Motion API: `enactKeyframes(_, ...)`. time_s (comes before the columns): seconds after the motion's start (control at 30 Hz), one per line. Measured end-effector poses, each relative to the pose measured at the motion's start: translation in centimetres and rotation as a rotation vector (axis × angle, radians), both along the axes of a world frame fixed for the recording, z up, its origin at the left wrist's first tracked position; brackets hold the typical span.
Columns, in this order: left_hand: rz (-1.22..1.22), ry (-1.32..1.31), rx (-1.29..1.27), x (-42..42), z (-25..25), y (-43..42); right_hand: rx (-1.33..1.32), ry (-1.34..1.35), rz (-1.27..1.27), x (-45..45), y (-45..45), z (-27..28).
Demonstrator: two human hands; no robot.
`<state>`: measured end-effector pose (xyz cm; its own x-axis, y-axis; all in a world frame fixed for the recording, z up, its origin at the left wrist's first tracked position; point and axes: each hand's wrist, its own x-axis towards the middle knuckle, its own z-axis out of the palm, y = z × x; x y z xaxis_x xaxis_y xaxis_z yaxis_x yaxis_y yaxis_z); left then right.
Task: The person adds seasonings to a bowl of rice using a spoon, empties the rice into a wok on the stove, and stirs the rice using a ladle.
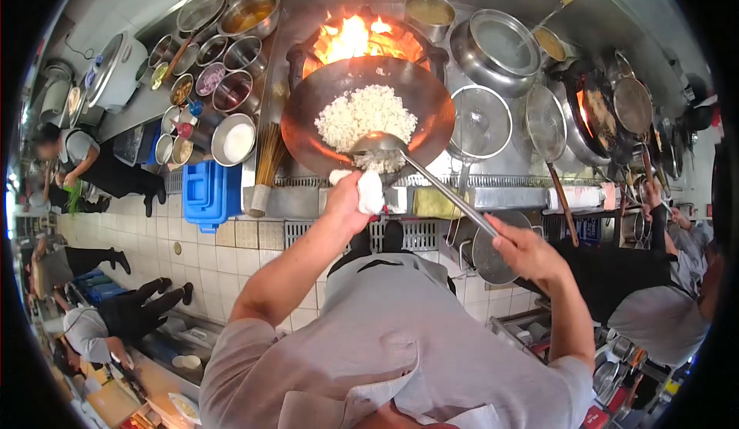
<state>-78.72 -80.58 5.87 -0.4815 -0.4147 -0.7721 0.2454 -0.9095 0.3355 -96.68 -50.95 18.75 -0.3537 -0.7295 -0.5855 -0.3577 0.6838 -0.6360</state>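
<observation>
My left hand (346, 202) is closed around a folded white cloth (371, 194) at the near rim of a large wok (300, 125). Whether the fingers also grip the wok's rim or handle is hidden by the cloth. White rice (366, 115) is heaped in the wok, which tilts toward me. My right hand (530, 250) is wrapped around the long metal handle of a ladle (443, 185). The ladle's bowl rests in the near part of the rice. Behind the wok, high flames (352, 40) rise from the burner.
Left of the stove stand metal bowls of ingredients (233, 139), a bamboo brush (269, 155) and a blue bin (202, 190). On the right are a round strainer (481, 121), a large pot (496, 48) and a second lit burner (583, 105). A co-worker (654, 306) stands close on my right.
</observation>
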Motion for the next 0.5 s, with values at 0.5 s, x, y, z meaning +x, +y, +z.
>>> enactKeyframes(0.5, -0.054, 0.135, -0.120, 0.9, -8.9, 0.4, -0.238, 0.277, 0.008, 2.5, -3.9, -5.1)
